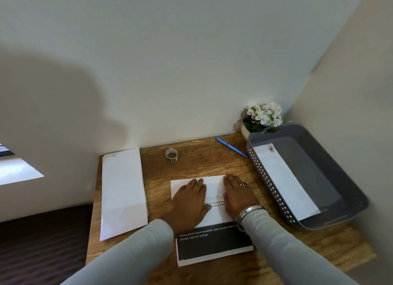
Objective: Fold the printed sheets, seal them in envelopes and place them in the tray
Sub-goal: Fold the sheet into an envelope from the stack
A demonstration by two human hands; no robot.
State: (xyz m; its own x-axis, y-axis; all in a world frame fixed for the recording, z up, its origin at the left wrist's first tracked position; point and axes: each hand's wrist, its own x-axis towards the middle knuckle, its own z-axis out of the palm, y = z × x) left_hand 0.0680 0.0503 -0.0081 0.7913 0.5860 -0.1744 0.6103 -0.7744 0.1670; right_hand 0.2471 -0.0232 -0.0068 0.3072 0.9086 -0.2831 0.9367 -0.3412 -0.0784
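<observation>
At the far left of the brown wood-grain desk (212, 163) we see a stack of plain white long envelopes (123, 191), lying flat and untouched, its near end reaching toward the desk's front edge. We judge these light and a little stiffer than a single sheet, easiest lifted by a long edge.

Moving right, the left hand (188, 204) lies flat, palm down, fingers spread, gripping nothing; it presses on the white printed sheet with a black band (214, 242) at the middle of the desk. The sheet's far end is turned back over itself, and the hand sits on that folded flap. Beyond it, near the wall, stands a small roll of clear tape (171, 155).

The right hand (237, 196), wearing a ring and metal bangles, is likewise flat and unclenched, pressing the same flap just beside the left hand. We take the paper to be thin, light and floppy, and likely to slide on the smooth wood, so it wants pinning with one palm while the other runs along the crease; corners and edges are the places to pinch it.

Farther right lies a blue pen (231, 147), then a pot of white flowers (262, 116), and a grey perforated plastic tray (331, 163) with one white envelope (285, 180) already lying in it.
</observation>
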